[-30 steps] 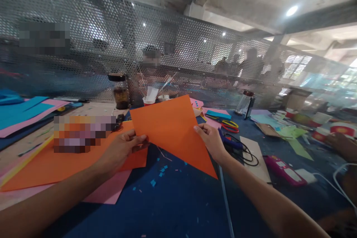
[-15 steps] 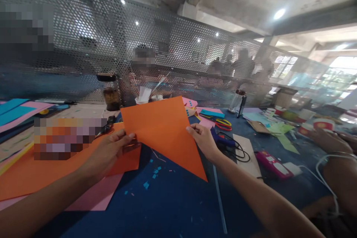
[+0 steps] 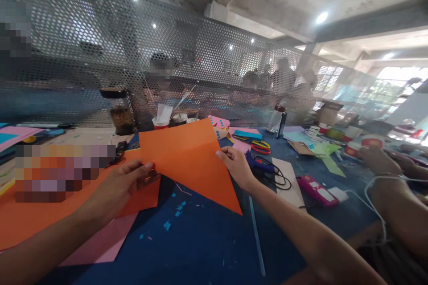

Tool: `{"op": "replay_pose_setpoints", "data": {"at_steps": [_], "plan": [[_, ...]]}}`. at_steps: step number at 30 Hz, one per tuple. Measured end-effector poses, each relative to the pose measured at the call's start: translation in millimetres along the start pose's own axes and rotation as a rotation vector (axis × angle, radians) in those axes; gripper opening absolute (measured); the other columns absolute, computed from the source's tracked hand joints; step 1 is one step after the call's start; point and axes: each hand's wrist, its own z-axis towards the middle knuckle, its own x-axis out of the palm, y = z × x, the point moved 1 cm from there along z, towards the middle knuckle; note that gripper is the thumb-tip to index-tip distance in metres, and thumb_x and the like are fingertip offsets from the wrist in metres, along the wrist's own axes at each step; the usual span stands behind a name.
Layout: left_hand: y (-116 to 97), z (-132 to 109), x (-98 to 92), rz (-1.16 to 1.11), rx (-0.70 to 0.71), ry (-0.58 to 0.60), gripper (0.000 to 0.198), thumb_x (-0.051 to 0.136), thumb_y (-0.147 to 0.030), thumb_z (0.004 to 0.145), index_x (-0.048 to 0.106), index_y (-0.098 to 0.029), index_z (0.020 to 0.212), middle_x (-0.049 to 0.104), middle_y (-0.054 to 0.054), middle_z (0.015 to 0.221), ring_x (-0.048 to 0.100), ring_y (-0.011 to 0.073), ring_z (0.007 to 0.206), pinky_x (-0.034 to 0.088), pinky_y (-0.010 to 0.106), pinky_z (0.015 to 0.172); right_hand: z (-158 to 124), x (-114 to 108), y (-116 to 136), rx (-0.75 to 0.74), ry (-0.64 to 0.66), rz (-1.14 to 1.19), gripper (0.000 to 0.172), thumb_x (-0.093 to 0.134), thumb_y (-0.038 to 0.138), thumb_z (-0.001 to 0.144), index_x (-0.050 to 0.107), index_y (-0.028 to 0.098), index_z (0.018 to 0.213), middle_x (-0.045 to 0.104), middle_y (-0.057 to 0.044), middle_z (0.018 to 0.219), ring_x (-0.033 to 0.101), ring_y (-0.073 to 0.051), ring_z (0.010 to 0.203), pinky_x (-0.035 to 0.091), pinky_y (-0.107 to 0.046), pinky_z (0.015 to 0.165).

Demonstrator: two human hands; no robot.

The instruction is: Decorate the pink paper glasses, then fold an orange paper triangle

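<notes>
At orange sheet (image 3: pixel 182 156): left hand (image 3: pixel 125 182), right hand (image 3: pixel 238 167) pinching.

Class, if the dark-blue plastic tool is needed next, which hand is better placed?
Probably the right hand: the tool lies beside it; the left hand is across the orange paper sheet.

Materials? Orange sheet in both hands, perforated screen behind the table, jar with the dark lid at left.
Orange sheet: likely paper or thin card, matte; even colour, crisp straight edges.
Perforated screen: probably grey metal; regular holes, rigid look.
Jar: clear glass or plastic, can't tell which; dark contents show through. Its lid: material unclear.
</notes>
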Motion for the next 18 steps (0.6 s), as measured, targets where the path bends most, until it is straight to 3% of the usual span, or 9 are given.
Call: {"op": "replay_pose_setpoints", "data": {"at_steps": [4,12,18], "plan": [[3.4,0.1,0.5,0.004,-0.004,-0.017,0.03,0.099,-0.043,0.074,0.083,-0.023,0.091,0.087,0.006,0.114,0.081,0.0266,0.106,0.067,0.035,0.102,-0.7,0.0,-1.7,0.017,-0.001,0.01,0.037,0.07,0.058,0.089,0.069,0.021,0.088,0.069,-0.001,0.078,0.064,-0.019,0.075,0.047,-0.029,0.066],[-2.0,-3.9,5.5,0.021,0.01,0.007,0.032,0.095,-0.043,0.08,0.086,-0.028,0.108,0.086,0.006,0.125,0.08,0.0304,0.113,0.068,0.04,0.101,-1.1,1.6,3.5,-0.016,0.033,0.064,0.038,0.071,0.059,0.089,0.071,0.022,0.091,0.073,-0.002,0.085,0.068,-0.02,0.083,0.052,-0.03,0.075],[-8.0,-7.5,8.4,0.04,0.023,0.016,0.027,0.094,-0.042,0.083,0.086,-0.029,0.106,0.085,0.005,0.125,0.081,0.0252,0.104,0.07,0.031,0.091,0.4,0.8,1.2,0.044,0.022,0.157,0.038,0.077,0.058,0.083,0.07,0.021,0.09,0.077,-0.005,0.089,0.073,-0.023,0.086,0.057,-0.033,0.082]]}}
